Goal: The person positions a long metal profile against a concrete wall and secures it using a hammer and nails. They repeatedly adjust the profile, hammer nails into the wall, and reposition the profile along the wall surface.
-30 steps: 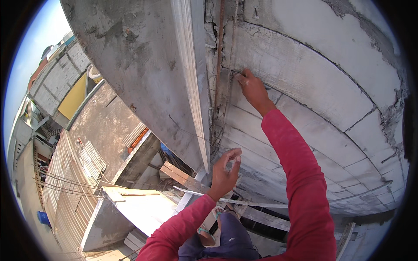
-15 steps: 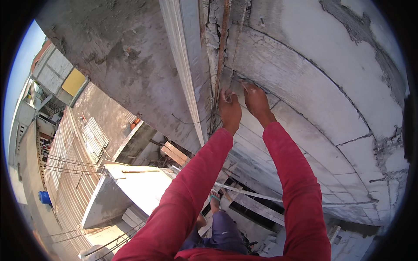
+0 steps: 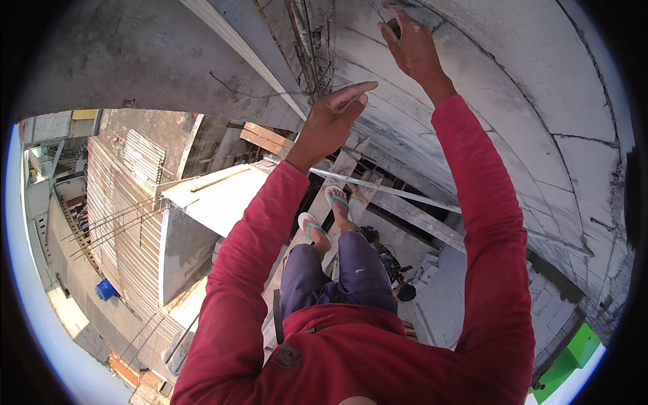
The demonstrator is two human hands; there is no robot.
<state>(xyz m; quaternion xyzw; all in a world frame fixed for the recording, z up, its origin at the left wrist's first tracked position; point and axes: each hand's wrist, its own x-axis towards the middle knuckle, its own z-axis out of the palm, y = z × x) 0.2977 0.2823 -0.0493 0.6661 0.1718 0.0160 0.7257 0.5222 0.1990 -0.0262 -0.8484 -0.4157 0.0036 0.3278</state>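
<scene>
Pulling both hands apart now, after meeting near the left edge of the block wall (image 3: 513,64) half a second ago, and tipping the view down to take in more of legs and feet. Holding left hand (image 3: 334,123) just in front of the block wall's left edge, pointing forefinger toward the blocks, tucking thumb close under it; can't tell whether pinching anything fine. Spotting a thin wire (image 3: 256,96) left of the block wall, leading from the grey concrete slab (image 3: 121,54) toward that same hand; can't tell whether touching it. Holding right hand (image 3: 415,52) up before the block wall's face, bending the fingers but leaving them open, clear of the thumb; can't tell whether brushing the blocks. Standing on a wooden plank (image 3: 347,162) beside the block wall's foot, wearing pale flip-flops (image 3: 304,219). Seeing a long pale strip (image 3: 391,191) cross in front of the lower block wall. Well left of the block wall, catching corrugated roofing (image 3: 128,216) and a blue container (image 3: 105,290).
</scene>
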